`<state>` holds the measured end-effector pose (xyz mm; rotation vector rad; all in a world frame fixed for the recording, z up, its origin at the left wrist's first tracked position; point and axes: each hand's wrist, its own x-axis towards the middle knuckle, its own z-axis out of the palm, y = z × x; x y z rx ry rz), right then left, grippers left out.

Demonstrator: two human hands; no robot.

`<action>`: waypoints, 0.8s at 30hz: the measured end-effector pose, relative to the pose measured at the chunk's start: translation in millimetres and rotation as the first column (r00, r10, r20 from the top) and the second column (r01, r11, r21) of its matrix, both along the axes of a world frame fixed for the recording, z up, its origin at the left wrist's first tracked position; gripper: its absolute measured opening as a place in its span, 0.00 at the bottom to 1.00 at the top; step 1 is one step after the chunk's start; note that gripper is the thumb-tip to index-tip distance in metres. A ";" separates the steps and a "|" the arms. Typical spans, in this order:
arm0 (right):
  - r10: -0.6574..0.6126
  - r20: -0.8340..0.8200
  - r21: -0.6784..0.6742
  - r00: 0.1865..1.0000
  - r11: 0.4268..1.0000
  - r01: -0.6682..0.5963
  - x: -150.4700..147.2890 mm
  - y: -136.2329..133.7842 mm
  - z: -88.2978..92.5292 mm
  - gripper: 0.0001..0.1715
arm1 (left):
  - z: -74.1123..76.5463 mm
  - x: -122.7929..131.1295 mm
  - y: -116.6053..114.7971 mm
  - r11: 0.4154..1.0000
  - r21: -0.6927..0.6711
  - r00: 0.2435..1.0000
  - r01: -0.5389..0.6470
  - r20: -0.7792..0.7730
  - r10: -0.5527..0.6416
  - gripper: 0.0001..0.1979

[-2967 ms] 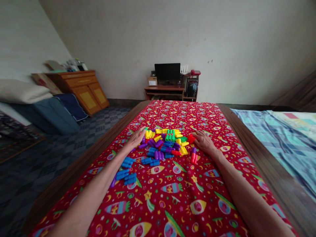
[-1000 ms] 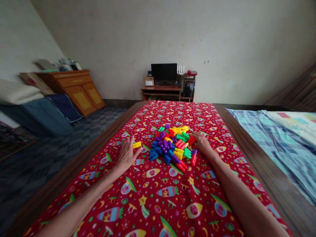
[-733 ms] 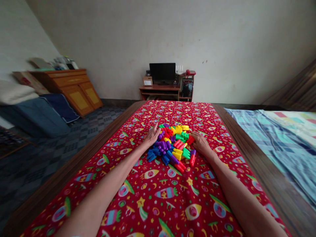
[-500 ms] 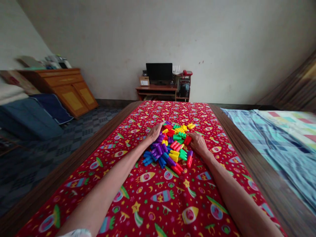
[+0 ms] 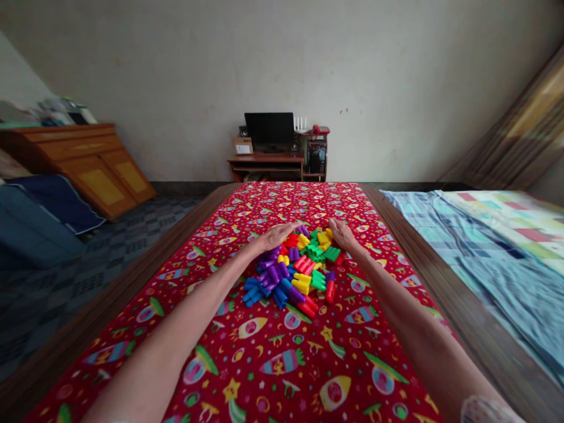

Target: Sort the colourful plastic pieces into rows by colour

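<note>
A heap of plastic building blocks lies on a red patterned cloth (image 5: 282, 364). Purple blocks (image 5: 272, 275) and blue blocks (image 5: 252, 292) make up its left side. Toward the middle and right are a yellow block (image 5: 301, 284), a green block (image 5: 318, 279) and a red block (image 5: 330, 291). My left hand (image 5: 277, 236) lies along the far left edge of the heap, fingers stretched out. At the far right edge, against yellow blocks (image 5: 325, 236), rests my right hand (image 5: 343, 235) with its fingers extended. Neither hand visibly grips a block.
The cloth covers a brown wooden table (image 5: 194, 235). A bed with a blue sheet (image 5: 476, 258) stands along the right. Beyond the table's far end is a desk (image 5: 264, 158) with a monitor (image 5: 269, 129). An orange cabinet (image 5: 88, 167) stands at the left.
My right hand has moved farther away along the heap's right side, from red blocks to yellow ones. Blocks at the far end are pushed closer together. The view has turned slightly right.
</note>
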<state>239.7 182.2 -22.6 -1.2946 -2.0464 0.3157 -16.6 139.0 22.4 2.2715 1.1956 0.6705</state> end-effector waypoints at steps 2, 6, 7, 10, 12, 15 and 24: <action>0.038 -0.015 -0.078 0.999 0.996 -0.039 -15.4 -6.8 8.4 0.36 | 3.2 -7.9 -28.3 0.999 0.048 1.000 -0.022 -0.013 0.022 0.34; 0.225 -0.095 -0.159 0.970 0.958 -0.238 -33.9 -43.7 28.4 0.34 | -9.3 -24.0 -94.3 0.973 0.231 0.968 0.014 -0.247 0.044 0.36; 0.277 -0.125 -0.156 0.953 0.943 -0.294 -32.7 -53.6 33.5 0.34 | -15.1 -26.8 -109.6 0.966 0.251 0.953 0.062 -0.303 0.017 0.37; 0.363 -0.162 -0.130 0.917 0.914 -0.385 -17.0 -78.3 40.8 0.34 | -31.6 -31.3 -142.0 0.936 0.337 0.931 0.099 -0.364 0.033 0.41; 0.382 -0.087 -0.136 0.920 0.911 -0.390 -3.0 -91.3 34.4 0.36 | -39.7 -31.7 -149.5 0.929 0.367 0.937 0.042 -0.338 0.091 0.44; 0.425 0.085 -0.128 0.901 0.901 -0.413 8.3 -108.1 12.5 0.42 | -47.1 -28.6 -141.6 0.935 0.350 0.950 -0.062 -0.266 0.162 0.49; 0.414 0.068 0.062 0.908 0.906 -0.418 -24.1 -115.0 3.9 0.43 | -37.0 -16.9 -89.9 0.944 0.259 0.979 -0.202 0.022 0.204 0.39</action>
